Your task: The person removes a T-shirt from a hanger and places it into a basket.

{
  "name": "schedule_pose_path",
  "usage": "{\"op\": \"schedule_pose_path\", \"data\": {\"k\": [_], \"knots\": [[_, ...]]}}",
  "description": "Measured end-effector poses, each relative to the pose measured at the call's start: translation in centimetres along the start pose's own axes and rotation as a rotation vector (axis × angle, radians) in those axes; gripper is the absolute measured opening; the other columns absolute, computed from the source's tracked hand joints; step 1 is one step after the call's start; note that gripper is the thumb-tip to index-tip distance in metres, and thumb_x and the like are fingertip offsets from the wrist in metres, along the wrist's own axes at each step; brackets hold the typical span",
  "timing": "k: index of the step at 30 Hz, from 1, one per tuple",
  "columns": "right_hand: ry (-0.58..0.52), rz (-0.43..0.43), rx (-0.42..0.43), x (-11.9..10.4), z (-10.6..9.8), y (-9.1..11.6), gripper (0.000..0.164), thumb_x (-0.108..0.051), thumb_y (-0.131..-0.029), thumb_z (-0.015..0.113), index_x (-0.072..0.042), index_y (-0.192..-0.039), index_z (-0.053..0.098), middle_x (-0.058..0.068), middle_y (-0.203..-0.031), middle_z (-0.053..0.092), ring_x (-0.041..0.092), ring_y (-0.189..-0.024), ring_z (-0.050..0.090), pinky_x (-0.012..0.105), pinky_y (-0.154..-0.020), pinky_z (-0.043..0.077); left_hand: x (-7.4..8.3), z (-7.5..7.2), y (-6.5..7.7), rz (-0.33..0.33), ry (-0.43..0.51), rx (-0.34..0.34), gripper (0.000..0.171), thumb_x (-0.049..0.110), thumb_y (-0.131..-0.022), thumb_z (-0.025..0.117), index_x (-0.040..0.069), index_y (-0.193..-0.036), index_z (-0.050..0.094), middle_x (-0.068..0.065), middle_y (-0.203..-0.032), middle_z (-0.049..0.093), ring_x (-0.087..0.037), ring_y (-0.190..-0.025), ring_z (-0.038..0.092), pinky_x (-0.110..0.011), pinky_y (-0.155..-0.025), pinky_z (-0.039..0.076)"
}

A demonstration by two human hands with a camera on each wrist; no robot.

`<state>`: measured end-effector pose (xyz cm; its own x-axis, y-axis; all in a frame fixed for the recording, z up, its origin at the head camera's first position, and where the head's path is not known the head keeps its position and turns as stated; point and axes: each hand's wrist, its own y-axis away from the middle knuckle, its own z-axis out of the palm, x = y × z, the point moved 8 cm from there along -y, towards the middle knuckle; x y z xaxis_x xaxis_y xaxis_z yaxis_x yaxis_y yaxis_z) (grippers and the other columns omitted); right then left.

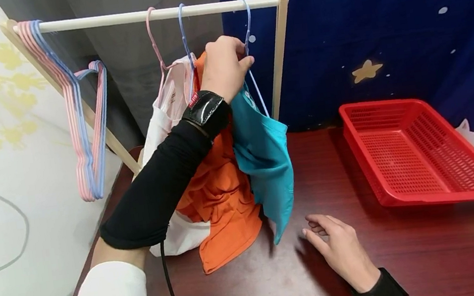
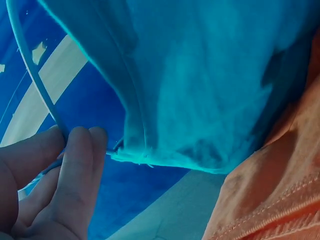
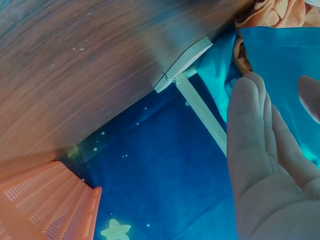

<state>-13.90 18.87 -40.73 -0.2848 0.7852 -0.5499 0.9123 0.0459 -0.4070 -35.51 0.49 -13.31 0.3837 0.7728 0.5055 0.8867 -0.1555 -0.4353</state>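
A teal garment (image 1: 262, 149) hangs from a blue hanger (image 1: 249, 26) near the rack's right end. My left hand (image 1: 226, 64) is up at that hanger's neck; in the left wrist view, its thumb and fingers (image 2: 75, 170) pinch the hanger's wire beside the teal cloth (image 2: 190, 90). Left of it an orange garment (image 1: 224, 189) and a white garment (image 1: 158, 128) hang on a blue and a pink hanger, partly hidden by my left arm. Low over the table, my right hand (image 1: 338, 249) holds nothing, its fingers loosely bent, near the teal garment's lower tip.
The wooden rack's white rail (image 1: 112, 19) spans the back left. Several pink and blue hangers (image 1: 79, 113) hang bunched at its left end. A red plastic basket (image 1: 426, 153) stands on the right of the brown table (image 1: 313, 183). A black cable (image 1: 171, 286) trails from the left sleeve.
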Motion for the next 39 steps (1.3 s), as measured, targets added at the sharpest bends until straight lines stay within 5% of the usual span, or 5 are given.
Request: {"op": "schedule_pose_path", "data": {"k": [11, 22, 29, 35, 39], "knots": [[0.008, 0.023, -0.020, 0.3, 0.1, -0.2, 0.027, -0.021, -0.078, 0.072, -0.012, -0.102, 0.064, 0.000, -0.087, 0.062, 0.009, -0.077, 0.061, 0.024, -0.065, 0.054, -0.7, -0.4, -0.1, 0.004, 0.069, 0.035, 0.019, 0.024, -0.085, 0.064, 0.013, -0.099, 0.070, -0.001, -0.096, 0.069, -0.009, -0.084, 0.060, -0.018, -0.076, 0.050], [0.001, 0.012, 0.006, 0.5, -0.3, -0.5, 0.025, -0.019, -0.077, 0.073, -0.012, -0.099, 0.065, -0.001, -0.084, 0.063, 0.009, -0.075, 0.061, 0.025, -0.063, 0.054, 0.0, -3.6, 2.0, 0.075, 0.132, 0.120, 0.019, 0.022, -0.086, 0.063, 0.011, -0.101, 0.069, -0.001, -0.096, 0.069, -0.006, -0.085, 0.063, -0.016, -0.078, 0.049], [-0.009, 0.007, 0.005, 0.5, -0.4, -0.4, 0.025, -0.019, -0.077, 0.073, -0.013, -0.099, 0.065, -0.007, -0.083, 0.061, 0.008, -0.075, 0.061, 0.025, -0.063, 0.054, 2.8, -7.0, 6.0, 0.221, 0.147, 0.180, 0.022, 0.022, -0.087, 0.061, 0.008, -0.102, 0.069, -0.002, -0.094, 0.069, -0.003, -0.082, 0.063, -0.010, -0.078, 0.047], [-0.026, 0.017, 0.021, 0.8, -0.8, -0.6, 0.025, -0.019, -0.076, 0.074, -0.014, -0.098, 0.065, -0.006, -0.083, 0.063, 0.009, -0.075, 0.062, 0.024, -0.063, 0.054, 4.9, -9.2, 11.3, 0.400, 0.187, 0.173, 0.018, 0.019, -0.086, 0.063, 0.006, -0.095, 0.070, -0.001, -0.089, 0.069, 0.001, -0.076, 0.062, -0.010, -0.074, 0.047], [-0.017, 0.024, 0.039, 1.1, -1.5, -0.8, 0.024, -0.022, -0.076, 0.074, -0.015, -0.098, 0.066, -0.007, -0.084, 0.063, 0.009, -0.074, 0.063, 0.021, -0.063, 0.053, 4.9, -9.6, 14.8, 0.508, 0.181, 0.178, 0.018, 0.023, -0.087, 0.061, 0.010, -0.095, 0.070, 0.004, -0.088, 0.068, 0.001, -0.072, 0.059, -0.013, -0.067, 0.048]]}}
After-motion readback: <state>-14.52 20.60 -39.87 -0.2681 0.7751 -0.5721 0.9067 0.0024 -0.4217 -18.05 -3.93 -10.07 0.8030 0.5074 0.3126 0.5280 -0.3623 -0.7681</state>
